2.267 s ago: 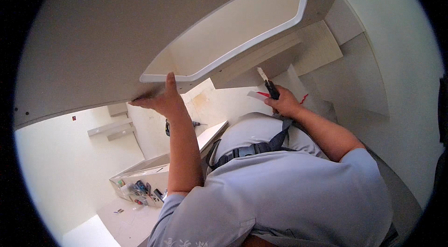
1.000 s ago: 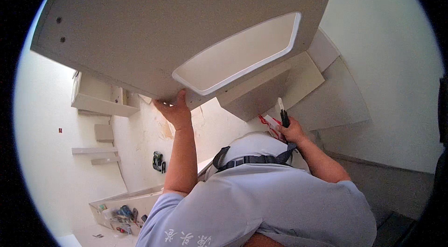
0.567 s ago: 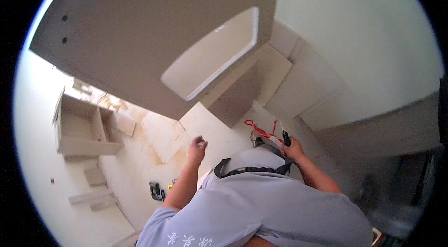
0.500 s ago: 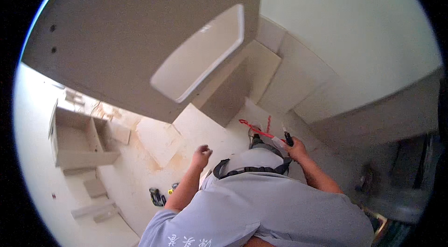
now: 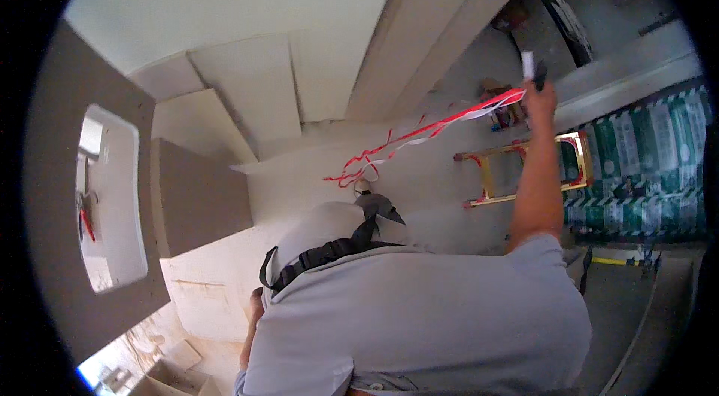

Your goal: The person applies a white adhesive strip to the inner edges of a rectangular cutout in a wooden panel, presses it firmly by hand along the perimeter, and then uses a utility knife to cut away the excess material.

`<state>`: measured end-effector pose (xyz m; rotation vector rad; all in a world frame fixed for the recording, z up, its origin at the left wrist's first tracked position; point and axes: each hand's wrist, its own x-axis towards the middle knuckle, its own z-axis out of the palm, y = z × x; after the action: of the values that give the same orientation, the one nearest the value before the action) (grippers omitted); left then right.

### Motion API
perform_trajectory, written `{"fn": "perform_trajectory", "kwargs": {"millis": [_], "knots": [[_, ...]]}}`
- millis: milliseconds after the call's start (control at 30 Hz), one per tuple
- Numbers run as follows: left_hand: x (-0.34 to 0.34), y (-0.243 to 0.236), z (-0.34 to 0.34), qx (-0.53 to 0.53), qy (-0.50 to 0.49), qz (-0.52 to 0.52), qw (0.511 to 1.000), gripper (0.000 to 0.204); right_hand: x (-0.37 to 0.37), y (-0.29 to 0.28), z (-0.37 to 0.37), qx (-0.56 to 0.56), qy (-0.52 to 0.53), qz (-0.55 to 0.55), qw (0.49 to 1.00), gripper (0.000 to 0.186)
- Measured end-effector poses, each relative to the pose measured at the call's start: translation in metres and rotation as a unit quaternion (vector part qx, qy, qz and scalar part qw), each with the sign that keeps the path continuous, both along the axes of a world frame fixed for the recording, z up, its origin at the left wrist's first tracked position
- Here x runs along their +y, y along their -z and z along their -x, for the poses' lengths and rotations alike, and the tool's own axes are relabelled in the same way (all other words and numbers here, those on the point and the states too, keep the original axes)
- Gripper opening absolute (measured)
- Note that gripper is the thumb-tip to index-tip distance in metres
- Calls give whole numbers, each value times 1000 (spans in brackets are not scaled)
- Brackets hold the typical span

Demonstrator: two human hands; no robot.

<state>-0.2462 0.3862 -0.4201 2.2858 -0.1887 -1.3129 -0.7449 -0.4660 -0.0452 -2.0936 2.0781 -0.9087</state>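
Swung to the upper right, my right grip clamps a black tool and red strips; my left grip, I can't tell.

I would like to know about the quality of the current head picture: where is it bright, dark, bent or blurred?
Head view: strongest glare at lower left, below the panel; head view: dimmer area at upper right, black at the corners; head view: fisheye bends the panel's opening near the left rim; head view: right hand and dark-handled tool look soft, fine detail unclear.
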Motion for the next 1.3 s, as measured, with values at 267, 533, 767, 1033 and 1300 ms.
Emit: {"fn": "perform_trajectory", "kwargs": {"millis": [267,533,767,1033,1300], "knots": [[-136,4,-24,-79,-58,-63,993,39,-161,-151,22,20,-16,202,979,58],[-371,-51,37,-123,29,182,975,43,-310,-272,118,-83,-146,185,968,53],[-339,0,46,-101,159,102,977,38,-392,-37,193,121,-9,109,987,75],[-220,-45,67,-18,19,13,1000,45,-149,356,164,-21,91,-340,936,34],[-223,-26,65,-41,35,7,998,48,79,434,-41,-94,-278,-616,731,21]]}}
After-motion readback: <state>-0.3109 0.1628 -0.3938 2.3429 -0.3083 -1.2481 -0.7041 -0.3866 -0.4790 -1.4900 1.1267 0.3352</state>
